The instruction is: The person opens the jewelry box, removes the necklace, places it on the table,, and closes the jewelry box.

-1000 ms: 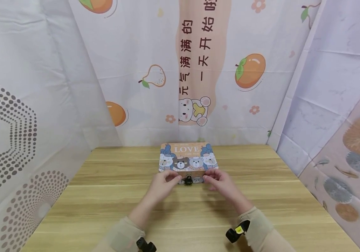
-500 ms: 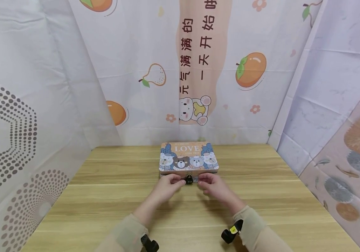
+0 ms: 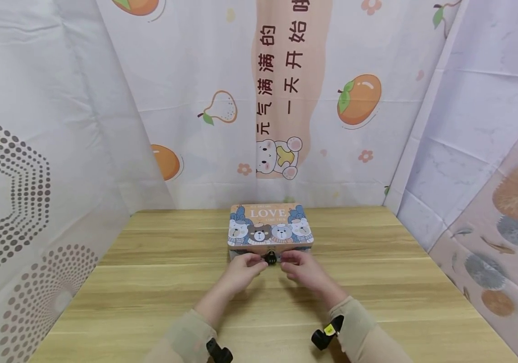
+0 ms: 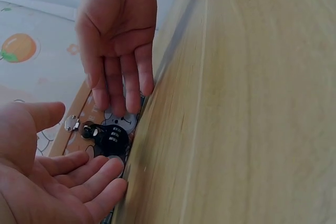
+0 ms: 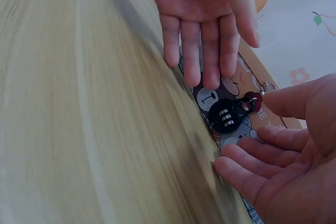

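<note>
A lidded box (image 3: 270, 227) printed with bears and the word LOVE sits at the back of the table, its lid down. From the metal clasp on its front hangs a black combination padlock (image 5: 224, 115) with three number dials. My left hand (image 3: 239, 274) is beside the padlock on the left, palm turned inward, fingers loosely extended close to the box front. On the other side, my right hand (image 3: 306, 272) mirrors it with fingers relaxed. In both wrist views a gap shows between the hands and the padlock; whether fingertips touch the box front I cannot tell.
A wood-grain table (image 3: 164, 282) lies under the box and forearms. Behind it hangs a fruit-print curtain (image 3: 195, 161), close to the back of the box. More patterned cloth flanks both sides. Each wrist wears a black camera (image 3: 324, 338).
Both hands have slid inward along the box front, from near its sides to beside the padlock. Over the last half second they have barely moved. The box stays in place.
</note>
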Demonstrator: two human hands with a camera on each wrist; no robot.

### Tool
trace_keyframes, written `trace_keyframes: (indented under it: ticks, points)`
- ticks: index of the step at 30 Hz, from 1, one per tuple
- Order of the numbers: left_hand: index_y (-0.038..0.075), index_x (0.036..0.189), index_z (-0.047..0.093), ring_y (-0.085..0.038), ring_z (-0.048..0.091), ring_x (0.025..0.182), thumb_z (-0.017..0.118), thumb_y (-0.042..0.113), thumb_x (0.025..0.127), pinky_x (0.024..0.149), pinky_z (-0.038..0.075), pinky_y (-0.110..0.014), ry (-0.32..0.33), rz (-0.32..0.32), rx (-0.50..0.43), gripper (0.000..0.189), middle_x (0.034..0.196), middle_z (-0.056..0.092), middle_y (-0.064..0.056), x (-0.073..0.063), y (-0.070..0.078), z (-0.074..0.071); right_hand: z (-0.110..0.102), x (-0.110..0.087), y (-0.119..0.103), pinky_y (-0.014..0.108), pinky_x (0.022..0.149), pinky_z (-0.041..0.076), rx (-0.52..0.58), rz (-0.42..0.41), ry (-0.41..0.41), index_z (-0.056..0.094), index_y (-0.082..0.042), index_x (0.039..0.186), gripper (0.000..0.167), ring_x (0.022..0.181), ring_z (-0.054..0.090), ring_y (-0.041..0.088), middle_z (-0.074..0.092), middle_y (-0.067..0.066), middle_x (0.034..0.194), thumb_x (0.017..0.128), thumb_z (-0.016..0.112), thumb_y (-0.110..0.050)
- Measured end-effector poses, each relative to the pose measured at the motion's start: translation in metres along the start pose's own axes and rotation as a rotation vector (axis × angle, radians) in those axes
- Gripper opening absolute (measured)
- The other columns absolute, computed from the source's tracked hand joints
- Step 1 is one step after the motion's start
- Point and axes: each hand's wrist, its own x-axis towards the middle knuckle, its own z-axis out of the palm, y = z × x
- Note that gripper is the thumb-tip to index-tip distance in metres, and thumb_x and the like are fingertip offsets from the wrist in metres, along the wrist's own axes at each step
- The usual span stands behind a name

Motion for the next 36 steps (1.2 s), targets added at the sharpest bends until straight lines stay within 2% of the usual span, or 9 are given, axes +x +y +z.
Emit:
trace_keyframes:
  ticks: [7,13,18,28,36]
  points:
    - [-0.004,0.131,0.061,-0.036,0.059,0.121,0.068,0.033,0.099,0.100,0.048,-0.051,0.004,-0.007,-0.002,0.050,0.129,0.064,-0.018,0.003,-0.005,0.006,0.007,0.003,0.002,0.046,0.090,0.055,0.048,0.024,0.020,0.054,0.014,0.134,0.042,0.109,0.063,0.033,0.062,0.026,0.126,0.097,0.064,-0.005]
    - [-0.007,0.134,0.058,-0.037,0.058,0.123,0.069,0.032,0.098,0.101,0.047,-0.051,0.006,-0.017,-0.038,0.054,0.131,0.063,-0.021,0.004,-0.003,0.012,0.010,0.005,0.002,0.047,0.091,0.054,0.061,0.024,0.002,0.051,0.015,0.136,0.045,0.111,0.062,0.034,0.061,0.029,0.128,0.097,0.063,-0.005]
    - [-0.008,0.135,0.056,-0.038,0.057,0.123,0.069,0.032,0.098,0.101,0.047,-0.052,0.000,-0.016,-0.050,0.056,0.132,0.061,-0.023,0.005,0.000,0.015,0.010,0.006,0.000,0.047,0.090,0.055,0.063,0.013,-0.001,0.051,0.016,0.135,0.045,0.108,0.063,0.030,0.060,0.030,0.128,0.097,0.063,-0.005]
    - [-0.008,0.133,0.058,-0.035,0.060,0.118,0.071,0.032,0.097,0.098,0.049,-0.051,0.022,-0.026,-0.041,0.056,0.126,0.065,-0.020,0.006,-0.002,0.021,0.013,0.007,0.004,0.046,0.093,0.054,0.111,0.038,0.006,0.052,0.015,0.135,0.044,0.111,0.064,0.033,0.061,0.028,0.129,0.097,0.063,-0.005]
    - [-0.009,0.126,0.062,-0.022,0.065,0.095,0.070,0.025,0.096,0.083,0.054,-0.040,0.038,0.001,-0.068,0.046,0.107,0.069,-0.011,0.008,-0.004,0.022,0.012,0.008,0.007,0.045,0.096,0.052,0.143,0.042,0.003,0.052,0.016,0.134,0.044,0.110,0.064,0.031,0.060,0.029,0.130,0.097,0.062,-0.006]
